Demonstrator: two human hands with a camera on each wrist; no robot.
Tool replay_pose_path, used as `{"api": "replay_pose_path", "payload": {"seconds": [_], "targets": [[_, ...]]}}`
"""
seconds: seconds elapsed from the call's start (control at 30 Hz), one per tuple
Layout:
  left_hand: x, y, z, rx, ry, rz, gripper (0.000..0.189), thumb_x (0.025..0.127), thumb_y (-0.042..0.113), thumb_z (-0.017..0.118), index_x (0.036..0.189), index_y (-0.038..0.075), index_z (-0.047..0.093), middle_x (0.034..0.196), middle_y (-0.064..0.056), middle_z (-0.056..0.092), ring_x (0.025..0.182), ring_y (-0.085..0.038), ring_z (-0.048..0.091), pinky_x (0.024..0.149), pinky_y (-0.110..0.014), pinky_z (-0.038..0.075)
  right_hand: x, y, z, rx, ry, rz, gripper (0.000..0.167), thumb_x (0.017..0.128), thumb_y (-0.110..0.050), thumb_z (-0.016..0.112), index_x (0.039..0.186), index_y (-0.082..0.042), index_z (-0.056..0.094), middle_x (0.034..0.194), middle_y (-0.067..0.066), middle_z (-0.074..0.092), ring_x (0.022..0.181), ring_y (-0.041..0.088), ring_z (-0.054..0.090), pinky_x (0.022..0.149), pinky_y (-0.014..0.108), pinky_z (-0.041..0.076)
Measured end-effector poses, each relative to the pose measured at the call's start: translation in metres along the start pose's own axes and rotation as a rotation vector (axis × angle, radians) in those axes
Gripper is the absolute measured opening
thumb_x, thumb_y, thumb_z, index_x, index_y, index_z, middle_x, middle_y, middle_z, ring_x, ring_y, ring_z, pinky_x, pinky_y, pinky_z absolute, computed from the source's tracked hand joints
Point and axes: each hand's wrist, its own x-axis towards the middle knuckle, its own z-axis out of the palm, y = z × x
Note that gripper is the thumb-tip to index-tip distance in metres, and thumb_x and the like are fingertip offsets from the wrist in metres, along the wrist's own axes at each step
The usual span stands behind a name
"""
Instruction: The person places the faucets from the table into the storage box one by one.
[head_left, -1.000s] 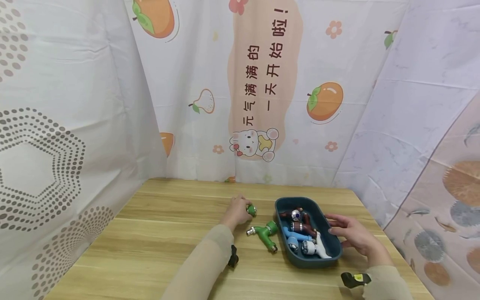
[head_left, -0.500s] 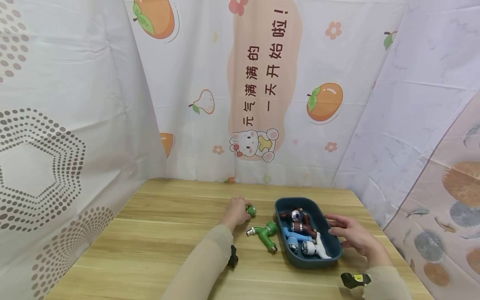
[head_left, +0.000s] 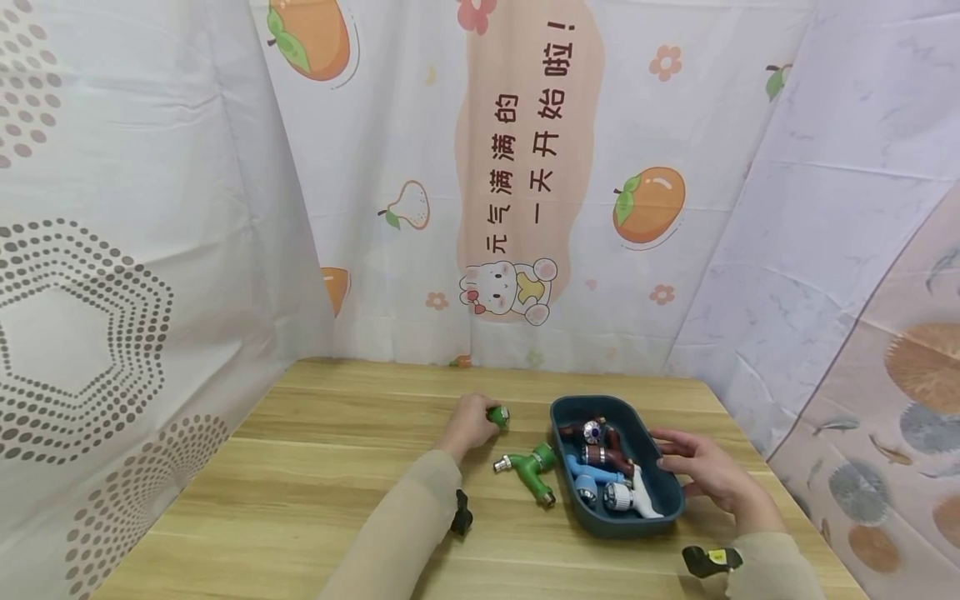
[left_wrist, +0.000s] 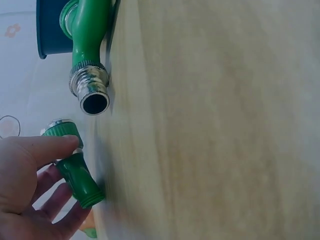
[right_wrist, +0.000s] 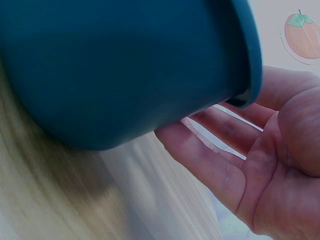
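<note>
My left hand (head_left: 471, 423) pinches a small green tap (left_wrist: 78, 175) between thumb and fingers, low over the table; in the head view the fingers hide much of it. Nearer to me lies another green tap (head_left: 532, 468), forked, with metal ends, beside a dark blue plastic bin (head_left: 617, 527). My right hand (head_left: 708, 471) touches the bin's right side, fingers extended along the outer wall and thumb at the rim. Inside the bin are dark red taps (head_left: 604, 454), a light blue tap (head_left: 587, 477) and a white tap (head_left: 637, 497).
The wooden table (head_left: 300, 492) extends left of both arms. A printed curtain (head_left: 390, 275) hangs behind the table's back edge, with more cloth at both sides. Black camera mounts (head_left: 462, 512) sit on the wrists.
My left hand has shifted slightly left with the green tap, which has tilted a little. The right hand, the bin and the forked green tap have stayed put.
</note>
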Motion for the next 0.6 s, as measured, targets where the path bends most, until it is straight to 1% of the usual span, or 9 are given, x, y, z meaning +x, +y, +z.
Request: {"api": "replay_pose_path", "payload": {"seconds": [0.1, 0.23, 0.47, 0.6], "targets": [[0.0004, -0.0024, -0.0006, -0.036, 0.006, -0.001, 0.040, 0.085, 0.001, 0.079, 0.124, 0.007, 0.073, 0.124, -0.013, 0.066, 0.113, -0.028, 0.062, 0.097, -0.041, 0.052, 0.0000, 0.0001, 0.0007, -0.001, 0.002, 0.000, 0.067, 0.099, -0.009, 0.064, 0.154, 0.009, 0.030, 0.144, 0.037, 0.044, 0.109, 0.034, 0.065, 0.079, 0.056, 0.058], [0.0016, -0.0044, -0.0013, -0.057, 0.018, 0.016, 0.040, 0.087, 0.004, 0.079, 0.126, 0.008, 0.072, 0.125, -0.014, 0.065, 0.114, -0.029, 0.061, 0.098, -0.041, 0.052, 0.0000, -0.0007, 0.0002, -0.005, 0.004, -0.001, 0.066, 0.099, -0.009, 0.064, 0.154, 0.009, 0.030, 0.144, 0.038, 0.044, 0.109, 0.034, 0.065, 0.079, 0.056, 0.058], [0.0014, -0.0070, -0.0026, -0.110, 0.035, 0.042, 0.039, 0.088, 0.008, 0.080, 0.127, 0.008, 0.072, 0.122, -0.012, 0.067, 0.107, -0.024, 0.063, 0.092, -0.038, 0.054, 0.0004, 0.0003, -0.0003, -0.001, 0.002, 0.000, 0.067, 0.099, -0.009, 0.064, 0.154, 0.008, 0.030, 0.144, 0.038, 0.044, 0.108, 0.034, 0.065, 0.079, 0.056, 0.058], [0.0016, -0.0059, -0.0044, -0.145, 0.036, 0.043, 0.040, 0.088, 0.009, 0.079, 0.128, 0.009, 0.071, 0.120, -0.010, 0.068, 0.105, -0.023, 0.064, 0.090, -0.038, 0.055, 0.0007, 0.0010, -0.0004, 0.002, 0.000, 0.004, 0.066, 0.099, -0.009, 0.064, 0.154, 0.008, 0.030, 0.145, 0.038, 0.043, 0.108, 0.034, 0.066, 0.079, 0.056, 0.058]]}}
